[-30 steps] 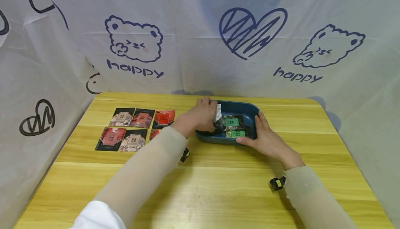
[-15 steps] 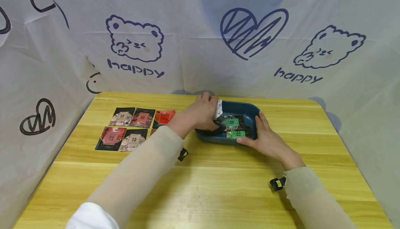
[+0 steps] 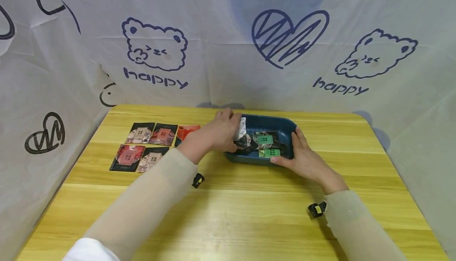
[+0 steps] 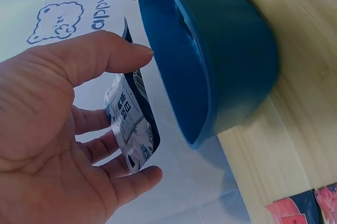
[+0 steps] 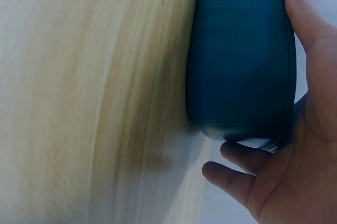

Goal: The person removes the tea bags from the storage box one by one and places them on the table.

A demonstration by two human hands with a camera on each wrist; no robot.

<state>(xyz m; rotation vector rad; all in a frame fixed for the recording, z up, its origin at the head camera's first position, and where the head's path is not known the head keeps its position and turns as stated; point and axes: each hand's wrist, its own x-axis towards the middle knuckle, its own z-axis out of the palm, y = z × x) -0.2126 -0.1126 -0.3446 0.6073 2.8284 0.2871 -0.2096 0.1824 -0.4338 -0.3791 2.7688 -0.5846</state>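
Note:
My left hand pinches a small flat packet between thumb and fingers. It has a dark edge and a pale printed label, and is tilted over the left end of a dark blue plastic box. In the left wrist view the packet is clear of the box rim. Inside the box lie green-labelled packets, partly overlapping. My right hand grips the right end of the box, its thumb along the near rim and its fingers round the end wall, as the right wrist view also shows.
On the left of the wooden table flat packets lie in two rows, among them a red-labelled packet and a beige-labelled packet. My left forearm covers part of them. A white cloth with drawings hangs behind the table.
My left hand has moved left with the packet, towards the box's left rim, and its forearm now covers more of the packet rows. My right hand and the box have stayed in place.

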